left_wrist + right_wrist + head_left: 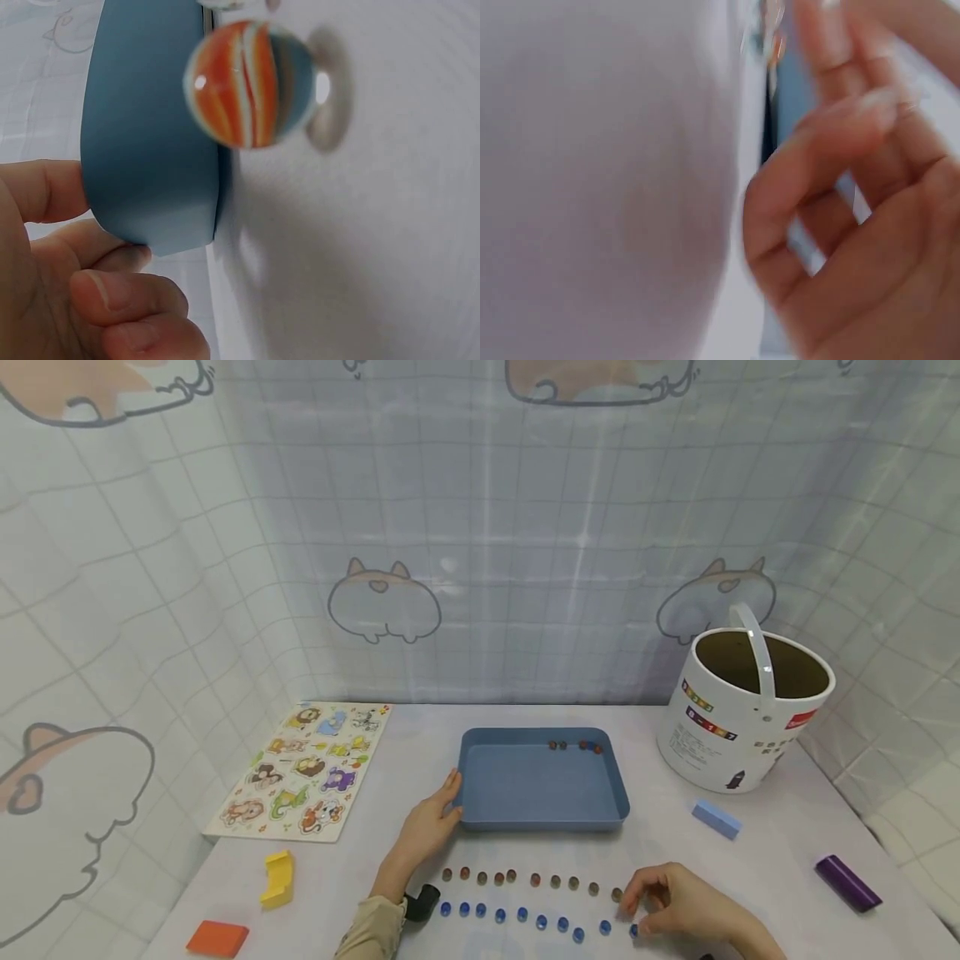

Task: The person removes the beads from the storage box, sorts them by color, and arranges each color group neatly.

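In the head view, two rows of small glass marbles run across the table. The far row holds red-brown and greenish marbles [535, 880], the near row blue marbles [522, 913]. My left hand [429, 822] rests against the front left corner of a blue tray [540, 826]; in the left wrist view its fingers touch the tray wall [150, 135]. An orange-and-white striped marble [251, 82] shows large there. My right hand [686, 902] is at the rows' right end, thumb and forefinger apart beside the last blue marble [634, 931]. The right wrist view is blurred, showing nothing between the fingers.
Several marbles [590, 747] lie at the tray's back right. A white bucket [705, 735] stands far right, near blue [716, 819] and purple [847, 883] blocks. On the left are an animal picture board [300, 772], a yellow block [278, 879] and an orange block [217, 938].
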Demonstrator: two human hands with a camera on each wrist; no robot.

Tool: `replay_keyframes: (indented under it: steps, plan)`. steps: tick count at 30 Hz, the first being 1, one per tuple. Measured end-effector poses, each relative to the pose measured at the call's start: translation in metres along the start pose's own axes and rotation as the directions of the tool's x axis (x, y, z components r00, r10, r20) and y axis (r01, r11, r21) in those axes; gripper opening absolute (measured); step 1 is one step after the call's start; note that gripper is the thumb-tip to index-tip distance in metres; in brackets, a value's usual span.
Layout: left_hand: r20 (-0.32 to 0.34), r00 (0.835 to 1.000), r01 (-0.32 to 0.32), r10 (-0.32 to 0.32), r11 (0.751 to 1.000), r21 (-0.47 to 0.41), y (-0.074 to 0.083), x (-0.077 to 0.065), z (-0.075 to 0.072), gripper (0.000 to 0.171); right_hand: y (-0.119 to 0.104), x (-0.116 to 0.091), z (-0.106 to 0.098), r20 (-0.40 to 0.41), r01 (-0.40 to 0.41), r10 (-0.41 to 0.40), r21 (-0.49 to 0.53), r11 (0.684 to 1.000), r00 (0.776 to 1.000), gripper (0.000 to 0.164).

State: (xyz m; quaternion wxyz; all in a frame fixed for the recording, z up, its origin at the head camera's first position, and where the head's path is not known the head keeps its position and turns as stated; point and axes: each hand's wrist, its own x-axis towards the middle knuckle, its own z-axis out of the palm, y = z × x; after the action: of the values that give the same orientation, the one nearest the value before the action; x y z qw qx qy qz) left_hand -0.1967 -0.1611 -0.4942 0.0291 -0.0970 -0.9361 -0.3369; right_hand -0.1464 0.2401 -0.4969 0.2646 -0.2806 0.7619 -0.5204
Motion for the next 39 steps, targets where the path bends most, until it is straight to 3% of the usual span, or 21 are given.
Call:
replay_keyframes:
  steps: [5, 9, 15, 21, 25, 30, 39]
  plan:
    - [0.002, 1.0, 0.005, -0.005, 1.0, -0.016, 0.0, 0.0, 0.001, 0.058, -0.015, 0.003, -0.026, -0.061, 0.035, -0.036, -0.006, 0.999, 0.997, 0.023]
    - [0.0, 1.0, -0.001, 0.001, 1.0, -0.019, 0.0, 0.001, 0.0, 0.058, -0.032, 0.017, -0.048, -0.126, 0.06, -0.065, -0.039, 0.997, 0.99, 0.032]
    - [-0.008, 1.0, -0.004, 0.003, 0.999, -0.032, -0.001, 0.002, -0.001, 0.057, -0.054, 0.068, -0.078, -0.243, 0.082, -0.104, -0.099, 0.992, 0.964, 0.034]
    - [-0.002, 1.0, -0.002, 0.002, 1.0, -0.026, -0.001, 0.002, 0.001, 0.057, -0.068, 0.13, -0.098, -0.316, -0.077, 0.027, -0.147, 0.986, 0.948, 0.034]
    - [-0.002, 1.0, -0.001, 0.001, 1.0, -0.029, -0.002, 0.002, 0.002, 0.057, -0.061, 0.165, -0.1, -0.345, -0.144, 0.097, -0.113, 0.983, 0.934, 0.034]
    - [-0.005, 1.0, -0.004, 0.004, 0.999, -0.036, 0.0, 0.002, 0.001, 0.057, -0.048, 0.194, -0.094, -0.403, -0.171, 0.14, -0.042, 0.984, 0.904, 0.037]
    - [-0.015, 1.0, -0.003, 0.002, 1.0, -0.024, -0.001, 0.003, 0.002, 0.057, -0.022, 0.217, -0.079, -0.534, -0.24, 0.244, 0.077, 0.968, 0.81, 0.026]
